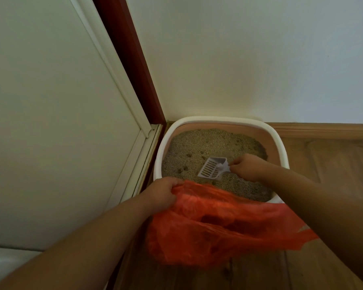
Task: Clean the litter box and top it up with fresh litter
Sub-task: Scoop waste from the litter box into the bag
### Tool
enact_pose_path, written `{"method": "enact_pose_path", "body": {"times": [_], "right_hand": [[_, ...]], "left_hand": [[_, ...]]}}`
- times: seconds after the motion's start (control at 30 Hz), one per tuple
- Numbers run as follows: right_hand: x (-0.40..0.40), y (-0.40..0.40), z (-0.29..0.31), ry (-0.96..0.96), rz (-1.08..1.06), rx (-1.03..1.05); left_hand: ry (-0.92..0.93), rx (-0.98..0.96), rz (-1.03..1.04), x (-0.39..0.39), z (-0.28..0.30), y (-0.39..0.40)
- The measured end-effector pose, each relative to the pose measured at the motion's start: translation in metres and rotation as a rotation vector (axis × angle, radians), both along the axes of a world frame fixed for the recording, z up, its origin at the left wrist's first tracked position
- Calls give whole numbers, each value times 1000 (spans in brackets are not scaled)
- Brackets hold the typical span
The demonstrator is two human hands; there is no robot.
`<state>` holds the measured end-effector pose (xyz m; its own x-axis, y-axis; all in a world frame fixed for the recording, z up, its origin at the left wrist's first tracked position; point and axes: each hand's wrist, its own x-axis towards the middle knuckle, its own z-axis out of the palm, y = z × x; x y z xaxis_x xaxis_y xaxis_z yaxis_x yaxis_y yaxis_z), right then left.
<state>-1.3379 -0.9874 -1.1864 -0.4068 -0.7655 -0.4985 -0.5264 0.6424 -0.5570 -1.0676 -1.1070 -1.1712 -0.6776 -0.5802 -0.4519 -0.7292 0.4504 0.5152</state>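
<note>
Both hands busy: our right hand pinches the light, stiff scoop by its handle; left fingers clutch the flimsy bag rim.

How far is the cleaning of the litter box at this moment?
Early stage. Ready: the left hand holds the red bag open at the box's near edge. In hand: the right hand holds the white scoop on the litter, where dark clumps remain. Left: scooping those out and adding fresh litter; none is visible.
</note>
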Motion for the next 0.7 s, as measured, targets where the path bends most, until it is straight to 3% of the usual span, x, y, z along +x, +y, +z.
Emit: {"method": "enact_pose_path", "body": {"times": [0.4, 0.7], "right_hand": [[-2, -29, -16, 69, -78, 63], [11, -53, -53, 3, -86, -52]], "left_hand": [[22, 10, 15, 4, -7, -11], [56, -21, 38, -1, -8, -13]]}}
